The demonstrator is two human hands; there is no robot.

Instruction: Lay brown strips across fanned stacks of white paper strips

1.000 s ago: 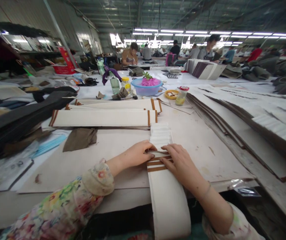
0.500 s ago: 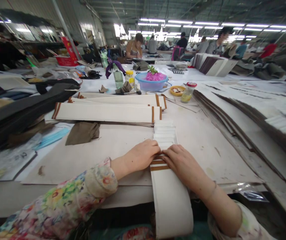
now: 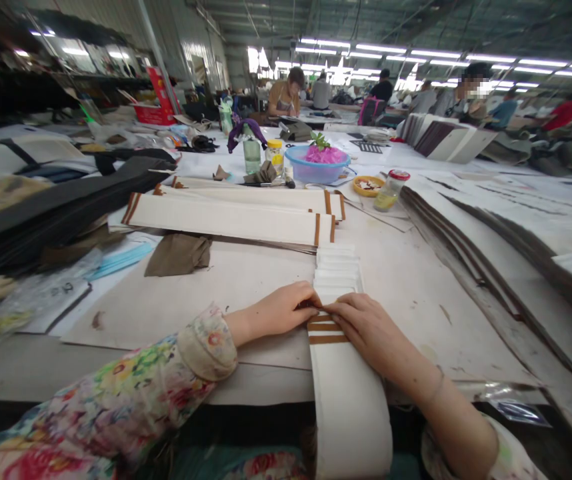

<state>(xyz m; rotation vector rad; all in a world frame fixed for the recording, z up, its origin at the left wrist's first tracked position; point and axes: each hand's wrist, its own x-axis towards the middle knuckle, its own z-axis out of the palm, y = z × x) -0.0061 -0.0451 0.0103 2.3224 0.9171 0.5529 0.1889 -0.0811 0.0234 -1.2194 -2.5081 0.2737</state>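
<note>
A long cream fabric strip [image 3: 349, 407] with brown bands across its end hangs over the table's front edge toward me. At its banded end my left hand [image 3: 286, 308] pinches the edge between thumb and fingers. My right hand [image 3: 366, 327] lies on the strip's right side, its fingertips pressed on the same edge, almost touching the left ones. Just beyond my fingertips lies a stack of overlapped white pieces [image 3: 337, 270]. Behind it, cream strips with brown bands [image 3: 226, 217] are piled crosswise on the table.
A brown cloth scrap [image 3: 179, 255] lies at the left, near a blue face mask [image 3: 120, 260]. Farther back stand a blue basin [image 3: 316, 170], a red-lidded jar [image 3: 391, 190] and a yellow dish [image 3: 367, 185]. Layered sheets [image 3: 506, 247] cover the right side. Other people work in the background.
The view has turned slightly left, so everything sits farther right. Both hands stay at the strip's banded end; the left fingers have shifted a little along the edge.
</note>
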